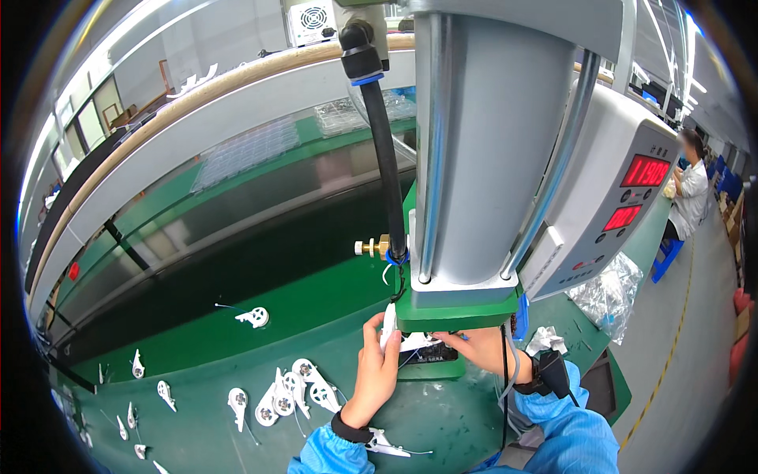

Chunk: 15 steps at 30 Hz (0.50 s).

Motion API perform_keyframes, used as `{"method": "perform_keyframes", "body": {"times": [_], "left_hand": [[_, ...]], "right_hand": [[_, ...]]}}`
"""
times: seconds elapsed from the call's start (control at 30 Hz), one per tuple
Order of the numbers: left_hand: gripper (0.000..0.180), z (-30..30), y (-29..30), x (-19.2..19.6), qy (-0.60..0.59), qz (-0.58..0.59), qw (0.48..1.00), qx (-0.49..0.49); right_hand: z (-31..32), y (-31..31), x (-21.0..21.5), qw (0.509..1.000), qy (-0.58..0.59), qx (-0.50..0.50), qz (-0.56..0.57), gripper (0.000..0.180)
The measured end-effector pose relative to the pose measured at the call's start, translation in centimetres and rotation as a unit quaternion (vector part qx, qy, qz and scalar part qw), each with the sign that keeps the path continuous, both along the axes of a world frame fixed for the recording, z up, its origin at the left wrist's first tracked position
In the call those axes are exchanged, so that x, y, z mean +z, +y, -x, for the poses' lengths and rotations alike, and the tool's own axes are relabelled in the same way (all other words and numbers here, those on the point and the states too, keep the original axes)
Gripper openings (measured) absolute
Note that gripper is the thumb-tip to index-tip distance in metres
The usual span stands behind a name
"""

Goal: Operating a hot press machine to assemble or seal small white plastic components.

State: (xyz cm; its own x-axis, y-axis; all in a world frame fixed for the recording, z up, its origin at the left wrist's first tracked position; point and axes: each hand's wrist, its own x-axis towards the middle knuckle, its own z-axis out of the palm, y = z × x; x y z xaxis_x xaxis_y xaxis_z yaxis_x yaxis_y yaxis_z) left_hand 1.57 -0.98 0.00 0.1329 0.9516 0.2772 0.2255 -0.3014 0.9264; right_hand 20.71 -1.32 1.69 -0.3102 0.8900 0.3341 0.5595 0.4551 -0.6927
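Note:
My left hand (374, 370) is closed around a slim white plastic piece (388, 325), held upright at the left edge of the press's green plate (458, 317). Under that plate, another white plastic part (417, 342) lies on the press's black base block (434, 355). My right hand (480, 348) reaches in from the right, its fingertips closed at that part's right end; the plate partly hides them. By my left wrist rests a white part (385, 444) with a thin wire tail. Dark bands circle both wrists, below blue sleeves.
A grey press cylinder (493, 150) rises over my hands, with a black air hose (384, 158) and a display box (612, 189). Several white wheel-shaped parts (283, 401) lie left on the green table (189, 347). Clear plastic bags (609, 294) sit right; a person (692, 189) sits beyond.

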Motion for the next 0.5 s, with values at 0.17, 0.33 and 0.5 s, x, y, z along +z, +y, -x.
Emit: {"method": "perform_keyframes", "body": {"times": [0.17, 0.33, 0.5], "left_hand": [[0.035, 0.2, 0.2, -0.3, -0.012, -0.015, 1.0, -0.006], [0.034, 0.1, -0.3, 0.1, -0.01, 0.012, 1.0, -0.004], [0.034, 0.3, -0.8, 0.2, -0.008, 0.0, 1.0, 0.0]], "right_hand": [[0.1, 0.2, 0.5, 0.998, 0.008, 0.005, 0.055, 0.026], [0.1, 0.1, -0.7, 1.0, 0.021, -0.002, 0.016, 0.027], [0.6, -0.3, -2.2, 0.992, -0.024, -0.04, -0.118, 0.029]]}}
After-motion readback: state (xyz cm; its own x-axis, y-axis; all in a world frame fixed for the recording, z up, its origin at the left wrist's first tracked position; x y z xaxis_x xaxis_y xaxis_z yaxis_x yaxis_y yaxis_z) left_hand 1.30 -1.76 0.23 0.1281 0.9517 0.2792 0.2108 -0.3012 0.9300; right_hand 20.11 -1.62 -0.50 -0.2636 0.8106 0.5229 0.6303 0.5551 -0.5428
